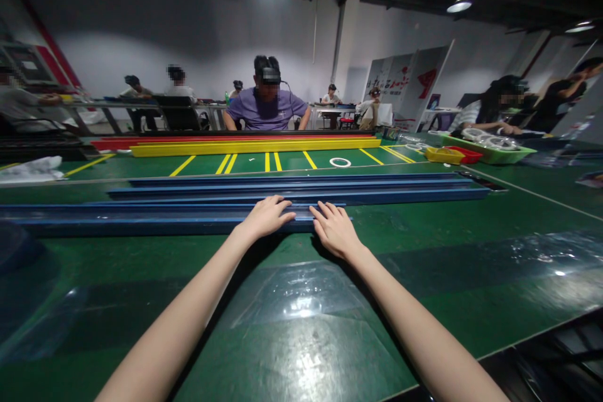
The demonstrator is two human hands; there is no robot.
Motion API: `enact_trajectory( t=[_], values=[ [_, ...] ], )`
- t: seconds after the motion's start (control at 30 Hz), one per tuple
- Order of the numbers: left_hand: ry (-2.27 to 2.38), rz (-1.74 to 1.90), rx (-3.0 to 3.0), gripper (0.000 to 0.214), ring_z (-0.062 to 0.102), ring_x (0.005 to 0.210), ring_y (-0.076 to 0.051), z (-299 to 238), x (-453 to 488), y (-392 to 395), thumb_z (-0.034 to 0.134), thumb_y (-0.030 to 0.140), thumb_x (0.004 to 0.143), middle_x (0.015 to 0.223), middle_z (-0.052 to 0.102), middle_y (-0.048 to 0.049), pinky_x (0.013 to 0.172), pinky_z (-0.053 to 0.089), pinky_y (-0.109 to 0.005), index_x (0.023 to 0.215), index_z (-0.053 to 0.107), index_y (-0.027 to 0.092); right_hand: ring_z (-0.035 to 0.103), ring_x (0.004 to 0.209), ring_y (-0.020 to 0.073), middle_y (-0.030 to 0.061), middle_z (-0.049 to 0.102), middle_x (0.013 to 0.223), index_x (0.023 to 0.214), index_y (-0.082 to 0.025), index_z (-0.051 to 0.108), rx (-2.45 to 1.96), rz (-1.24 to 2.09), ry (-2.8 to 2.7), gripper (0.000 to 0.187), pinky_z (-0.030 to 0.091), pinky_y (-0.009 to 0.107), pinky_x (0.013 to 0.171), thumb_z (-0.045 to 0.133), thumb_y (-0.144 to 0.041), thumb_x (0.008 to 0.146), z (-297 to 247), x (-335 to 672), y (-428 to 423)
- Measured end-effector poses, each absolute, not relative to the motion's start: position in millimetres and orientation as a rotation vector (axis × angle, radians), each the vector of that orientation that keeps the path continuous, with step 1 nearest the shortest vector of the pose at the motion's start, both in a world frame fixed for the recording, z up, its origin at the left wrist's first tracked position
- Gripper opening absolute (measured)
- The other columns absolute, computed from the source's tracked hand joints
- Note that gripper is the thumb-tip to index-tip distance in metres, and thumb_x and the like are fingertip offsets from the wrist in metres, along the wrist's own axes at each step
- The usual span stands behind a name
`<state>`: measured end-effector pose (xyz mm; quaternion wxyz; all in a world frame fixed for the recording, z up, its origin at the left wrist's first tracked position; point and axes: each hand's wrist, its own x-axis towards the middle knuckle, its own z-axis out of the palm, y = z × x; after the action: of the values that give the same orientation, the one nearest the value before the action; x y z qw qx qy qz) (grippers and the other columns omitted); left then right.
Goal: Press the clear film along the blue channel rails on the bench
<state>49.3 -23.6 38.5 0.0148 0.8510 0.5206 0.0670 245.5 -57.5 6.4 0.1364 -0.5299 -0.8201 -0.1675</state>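
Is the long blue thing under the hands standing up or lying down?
Lying down: the nearest blue channel stretches along the green table, beneath the left hand and right hand.

From where I'm standing, both bare forearms come in from the near edge of the table (pixel 471 223) and angle toward each other. Left forearm (pixel 188 311) slants right, right forearm (pixel 407 308) slants left. Left hand (pixel 265 218) is back-up, fingers lightly bent, thumb held apart. Right hand (pixel 337 230) is back-up too, fingers kinda fanned toward the far edge. The hands are near each other, not touching.
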Motion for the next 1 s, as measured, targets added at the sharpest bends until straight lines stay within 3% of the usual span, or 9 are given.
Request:
enact_trajectory(
  t=[0.27, 0.5, 0.67, 0.8, 1.0],
  values=[
    [1.599, 0.159, 2.629, 0.053, 0.030, 0.122, -0.023, 32, 53, -25, 0.030, 0.051, 0.084, 0.132, 0.034, -0.0102, 0.100, 0.024, -0.033, 0.128, 0.036, 0.022, 0.036, 0.118, 0.0194, 0.0104, 0.043, 0.129, 0.124, -0.016, 0.043, -1.502, -0.460, -2.373, 0.045, 0.027, 0.033, 0.092, 0.020, -0.031, 0.088, 9, 244, -58],
    [1.714, -0.009, 2.509, 0.052, 0.022, 0.126, -0.028, 43, 31, -17, 0.038, 0.045, 0.082, 0.136, 0.028, -0.0124, 0.100, 0.021, -0.038, 0.129, 0.035, 0.023, 0.044, 0.107, 0.0197, 0.0082, 0.053, 0.118, 0.114, -0.016, 0.052, -1.662, -0.466, -2.147, 0.041, 0.030, 0.033, 0.086, 0.025, -0.027, 0.086, 10, 258, -50],
    [1.767, -0.034, 2.538, 0.046, 0.030, 0.122, -0.027, 47, 22, -12, 0.044, 0.034, 0.080, 0.130, 0.036, -0.0136, 0.098, 0.026, -0.036, 0.124, 0.043, 0.018, 0.044, 0.105, 0.0203, 0.0065, 0.055, 0.117, 0.112, -0.016, 0.054, -1.675, -0.447, -2.115, 0.039, 0.031, 0.033, 0.085, 0.028, -0.027, 0.085, 3, 256, -48],
    [1.693, 0.142, 2.679, 0.040, 0.037, 0.117, -0.021, 43, 37, -15, 0.038, 0.023, 0.083, 0.127, 0.041, -0.0121, 0.098, 0.027, -0.030, 0.121, 0.045, 0.014, 0.042, 0.109, 0.0215, 0.0074, 0.051, 0.121, 0.117, -0.016, 0.051, -1.619, -0.456, -2.167, 0.042, 0.030, 0.034, 0.086, 0.025, -0.032, 0.087, -1, 249, -49],
    [1.556, 0.238, 2.719, 0.044, 0.039, 0.116, -0.021, 36, 63, -29, 0.033, 0.035, 0.087, 0.128, 0.042, -0.0122, 0.098, 0.029, -0.031, 0.124, 0.042, 0.012, 0.039, 0.116, 0.0212, 0.0092, 0.047, 0.126, 0.120, -0.014, 0.048, -1.541, -0.419, -2.245, 0.045, 0.028, 0.034, 0.092, 0.024, -0.034, 0.088, -1, 244, -51]
  ],
)
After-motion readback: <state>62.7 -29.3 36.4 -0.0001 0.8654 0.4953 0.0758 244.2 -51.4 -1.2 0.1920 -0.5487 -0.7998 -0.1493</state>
